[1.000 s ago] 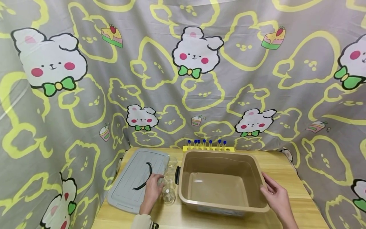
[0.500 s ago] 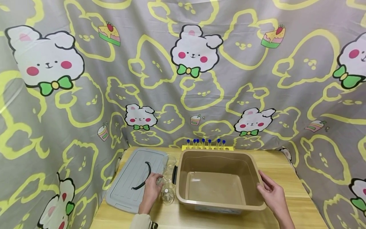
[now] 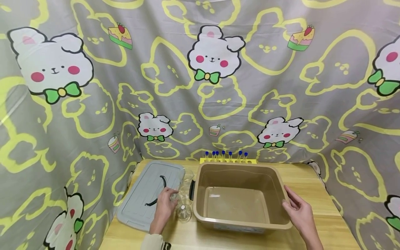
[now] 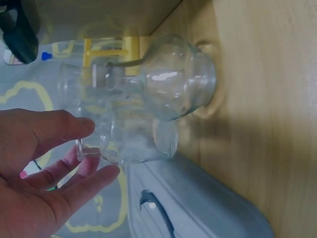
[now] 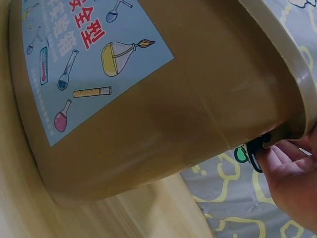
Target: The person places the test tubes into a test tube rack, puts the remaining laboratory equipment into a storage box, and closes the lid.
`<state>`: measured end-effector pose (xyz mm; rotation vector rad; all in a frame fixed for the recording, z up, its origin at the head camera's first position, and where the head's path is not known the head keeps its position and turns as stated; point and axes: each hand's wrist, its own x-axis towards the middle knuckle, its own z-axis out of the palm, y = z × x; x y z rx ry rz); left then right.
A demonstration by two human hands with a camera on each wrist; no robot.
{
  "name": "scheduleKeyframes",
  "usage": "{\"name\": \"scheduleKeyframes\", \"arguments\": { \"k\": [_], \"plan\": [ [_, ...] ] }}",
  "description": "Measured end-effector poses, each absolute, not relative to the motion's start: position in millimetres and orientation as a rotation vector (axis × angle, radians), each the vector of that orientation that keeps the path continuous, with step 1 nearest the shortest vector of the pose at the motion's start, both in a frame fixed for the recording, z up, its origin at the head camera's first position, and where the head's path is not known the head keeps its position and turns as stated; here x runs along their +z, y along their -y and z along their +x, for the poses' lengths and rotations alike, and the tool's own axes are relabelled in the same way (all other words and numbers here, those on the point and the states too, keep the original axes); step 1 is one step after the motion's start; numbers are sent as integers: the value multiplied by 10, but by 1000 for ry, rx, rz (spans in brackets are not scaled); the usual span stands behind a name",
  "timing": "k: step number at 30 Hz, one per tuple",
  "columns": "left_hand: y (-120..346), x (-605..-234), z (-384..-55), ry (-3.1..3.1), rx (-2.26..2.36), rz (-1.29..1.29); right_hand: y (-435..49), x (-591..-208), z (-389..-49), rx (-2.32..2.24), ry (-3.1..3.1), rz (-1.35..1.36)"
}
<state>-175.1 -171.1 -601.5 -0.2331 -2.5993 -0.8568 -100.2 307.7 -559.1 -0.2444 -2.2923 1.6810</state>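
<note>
My left hand [image 3: 166, 203] is at a clear glass bottle [image 4: 136, 139], thumb and fingers on either side of its narrow neck. Close beside that bottle stands a glass spirit lamp [image 3: 184, 213] with a round body and pale cap. More clear glassware [image 3: 187, 175] stands in a row behind. My right hand [image 3: 300, 211] grips the right rim of a brown plastic bin [image 3: 243, 224], thumb over the edge and fingers below it. In the right wrist view, a dark latch [image 5: 256, 151] shows by those fingers, and a blue label [image 5: 94, 64] covers the bin's side.
A grey lid [image 3: 137, 205] with a black handle [image 3: 163, 181] lies left of the glassware. Behind the bin is a yellow rack [image 3: 228, 161] of blue-capped tubes. A patterned curtain [image 3: 218, 104] encloses the wooden table [image 3: 315, 194]; another black handle [image 3: 192, 190] is on the bin's left.
The head view shifts slightly. My left hand stays by the bottle with only a small shift of its fingers. My right hand keeps its hold on the bin.
</note>
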Motion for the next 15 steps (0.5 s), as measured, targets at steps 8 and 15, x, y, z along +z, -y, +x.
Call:
{"name": "scheduleKeyframes", "arguments": {
  "k": [8,15],
  "plan": [
    [1741,-5876,-1729,2594,-847,-247,-3092,-5608,-1013,1723,2253,-230],
    [1748,-5742,-1710,2620,-833,-253,-3094,-5613,-1013,1771,2236,-229]
  ]
}}
